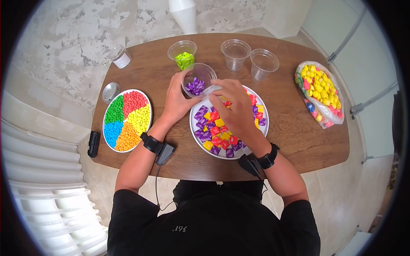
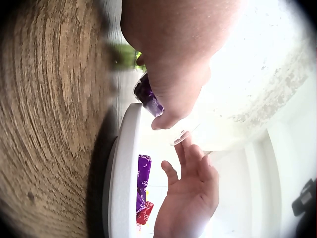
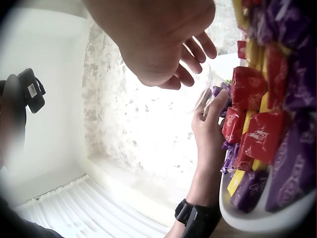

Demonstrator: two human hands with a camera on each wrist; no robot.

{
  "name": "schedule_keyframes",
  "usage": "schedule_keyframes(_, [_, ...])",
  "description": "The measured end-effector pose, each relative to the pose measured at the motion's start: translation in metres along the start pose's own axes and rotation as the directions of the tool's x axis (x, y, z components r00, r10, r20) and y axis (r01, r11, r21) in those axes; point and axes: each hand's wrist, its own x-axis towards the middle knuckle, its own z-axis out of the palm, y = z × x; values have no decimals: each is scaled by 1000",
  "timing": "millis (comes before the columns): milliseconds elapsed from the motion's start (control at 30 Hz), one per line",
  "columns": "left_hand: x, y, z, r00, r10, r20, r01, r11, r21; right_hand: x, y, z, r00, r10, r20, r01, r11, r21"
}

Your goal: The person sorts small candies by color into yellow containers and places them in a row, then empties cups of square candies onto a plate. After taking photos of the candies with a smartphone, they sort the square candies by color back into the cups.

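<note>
The left hand [image 1: 177, 99] grips a clear plastic cup [image 1: 199, 73] holding purple-wrapped candies [image 1: 196, 86], tilted at the upper left edge of a white plate [image 1: 194, 135]. Red, yellow and purple wrapped candies [image 1: 216, 130] cover that plate. Over its upper part is the right hand [image 1: 235, 106], palm toward the cup and fingertips close to the rim; its fingers are loosely bent and no candy shows in them. In the right wrist view, the right hand [image 3: 163, 54] hangs above the cup's mouth, and the left hand [image 3: 208, 131] holds the cup's side.
A cup of green candies [image 1: 184, 59] and two empty cups [image 1: 235, 53] stand at the back. To the left are a plate of sorted coloured candies [image 1: 127, 121], a lidded jar [image 1: 121, 57] and another jar [image 1: 111, 92]. A bag of yellow and pink pieces [image 1: 321, 91] lies at the right.
</note>
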Motion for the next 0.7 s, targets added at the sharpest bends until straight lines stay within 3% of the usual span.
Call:
schedule_keyframes(33, [0, -1, 0, 1000, 0, -1, 0, 1000, 0, 0, 1, -4, 1000, 0, 1, 0, 1000, 0])
schedule_keyframes(133, [0, -4, -1, 999, -24, 22, 23, 999, 28, 1, 1, -11, 962, 195, 190, -195, 981, -22])
schedule_keyframes(233, [-1, -7, 1, 999, -43, 11, 43, 999, 4, -2, 1, -7, 963, 164, 213, -160, 986, -35])
schedule_keyframes(300, [0, -8, 0, 996, -92, -2, 92, 995, -32, -5, 2, -1, 955, -29, 297, 32, 999, -5])
schedule_keyframes(333, [-1, -8, 0, 996, -93, -2, 93, 995, -31, -7, 2, 1, 954, -29, 297, 31, 999, -4])
schedule_keyframes(400, [0, -7, 0, 997, -73, 2, 73, 997, -17, -12, 1, 4, 882, -4, 471, 2, 1000, 5])
schedule_keyframes(500, [0, -6, 0, 997, -77, 8, 77, 997, -20, -20, 1, 9, 865, -60, 498, 112, 991, -76])
schedule_keyframes(633, [0, -7, 0, 996, -86, 13, 86, 996, -38, -21, 2, 7, 848, -34, 528, 126, 982, -139])
schedule_keyframes(700, [0, -9, 1, 996, -87, 18, 88, 995, -40, -23, 5, 9, 905, -121, 409, 211, 960, -183])
